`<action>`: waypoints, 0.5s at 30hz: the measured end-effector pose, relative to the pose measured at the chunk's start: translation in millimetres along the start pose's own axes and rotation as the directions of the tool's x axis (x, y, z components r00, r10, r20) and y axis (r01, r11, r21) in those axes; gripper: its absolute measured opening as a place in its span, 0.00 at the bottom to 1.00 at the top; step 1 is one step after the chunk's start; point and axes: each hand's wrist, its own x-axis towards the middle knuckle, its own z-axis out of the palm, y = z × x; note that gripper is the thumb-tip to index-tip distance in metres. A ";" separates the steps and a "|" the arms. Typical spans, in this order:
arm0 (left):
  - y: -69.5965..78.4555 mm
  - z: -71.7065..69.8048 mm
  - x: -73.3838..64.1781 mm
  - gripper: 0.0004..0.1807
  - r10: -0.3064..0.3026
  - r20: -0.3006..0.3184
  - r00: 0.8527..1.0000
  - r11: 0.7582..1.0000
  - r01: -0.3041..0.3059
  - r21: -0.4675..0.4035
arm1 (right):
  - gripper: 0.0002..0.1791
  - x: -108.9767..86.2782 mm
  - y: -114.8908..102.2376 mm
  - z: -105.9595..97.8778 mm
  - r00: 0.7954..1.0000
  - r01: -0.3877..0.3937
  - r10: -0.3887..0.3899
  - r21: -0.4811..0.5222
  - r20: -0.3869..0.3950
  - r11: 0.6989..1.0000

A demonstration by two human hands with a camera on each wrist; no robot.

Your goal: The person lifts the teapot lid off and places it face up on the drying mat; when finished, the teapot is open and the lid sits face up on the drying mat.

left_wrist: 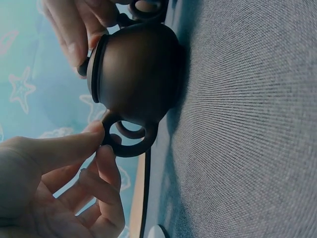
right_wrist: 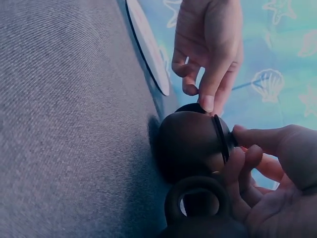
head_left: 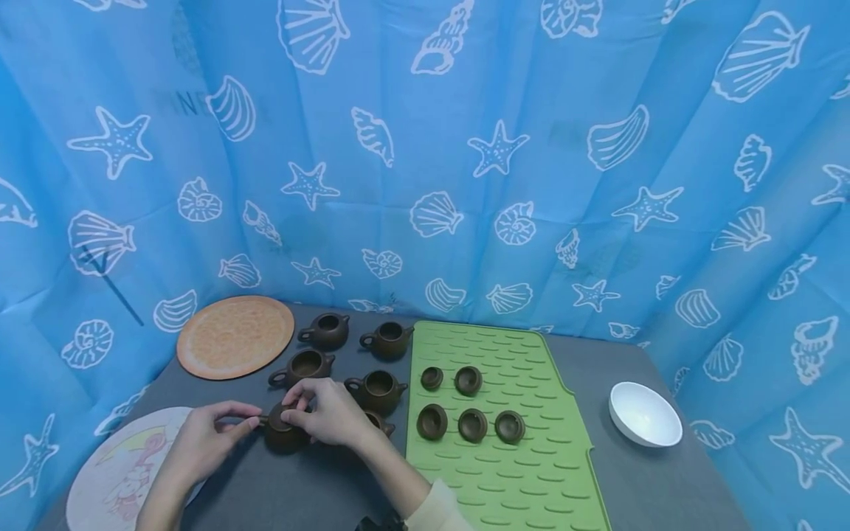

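A dark brown teapot stands on the grey cloth at the left of the table. My left hand pinches its loop handle between thumb and forefinger. On the opposite side, my right hand pinches the knob of the lid, which sits on the teapot's mouth. In the right wrist view, the handle of another teapot stands close by the held one. That second teapot is mostly hidden by my right hand and forearm in the head view.
Several lidless brown teapots stand behind my hands. Small round hollow brown pieces, like upturned lids, lie on a green mat. A white bowl is far right. Left are a pale printed disc and a tan round board.
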 end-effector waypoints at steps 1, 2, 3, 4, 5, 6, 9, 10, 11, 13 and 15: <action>0.1 -0.1 0.0 0.12 -0.002 -0.001 1.000 1.000 0.002 0.000 | 0.05 0.2 -0.2 0.2 1.000 0.001 -0.001 -0.005 -0.002 1.000; 0.2 -0.2 0.2 0.12 -0.003 -0.002 1.000 1.000 0.003 0.000 | 0.05 0.1 -0.3 0.4 1.000 0.002 -0.002 -0.008 -0.004 1.000; 0.2 -0.3 0.3 0.12 -0.005 -0.002 1.000 1.000 0.005 -0.001 | 0.05 -0.2 -0.4 0.3 1.000 0.003 -0.003 -0.007 -0.006 1.000; 0.2 -0.4 0.5 0.12 -0.005 -0.002 1.000 1.000 0.005 0.000 | 0.05 -0.5 -0.2 -0.1 1.000 0.009 -0.009 0.001 -0.007 1.000; 0.0 -0.4 0.6 0.12 -0.005 -0.003 1.000 1.000 0.005 0.002 | 0.05 -1.0 0.2 -0.8 1.000 0.015 -0.015 0.013 -0.009 1.000; -0.1 -0.4 0.7 0.12 -0.004 -0.004 1.000 1.000 0.004 0.004 | 0.05 -1.8 0.7 -2.0 1.000 0.023 -0.023 0.027 -0.011 0.999; -0.6 -0.2 0.7 0.12 -0.008 -0.006 1.000 1.000 0.008 0.009 | 0.06 -5.2 2.4 -7.8 0.999 0.050 -0.049 0.066 -0.017 0.997; -0.8 0.2 0.9 0.12 -0.009 -0.005 1.000 1.000 0.009 0.010 | 0.06 -6.8 3.2 -10.7 0.998 0.057 -0.056 0.074 -0.020 0.996; -0.9 0.5 1.0 0.12 -0.013 -0.005 1.000 1.000 0.013 0.010 | 0.06 -8.9 3.9 -14.0 0.998 0.061 -0.060 0.080 -0.020 0.995; -0.9 1.0 1.2 0.12 -0.019 -0.003 1.000 1.000 0.019 0.007 | 0.07 -13.6 4.5 -21.9 0.997 0.072 -0.071 0.078 -0.018 0.994; -0.9 1.4 1.5 0.13 -0.022 -0.003 1.000 1.000 0.022 0.003 | 0.07 -19.6 4.9 -31.1 0.997 0.082 -0.082 0.068 -0.012 0.994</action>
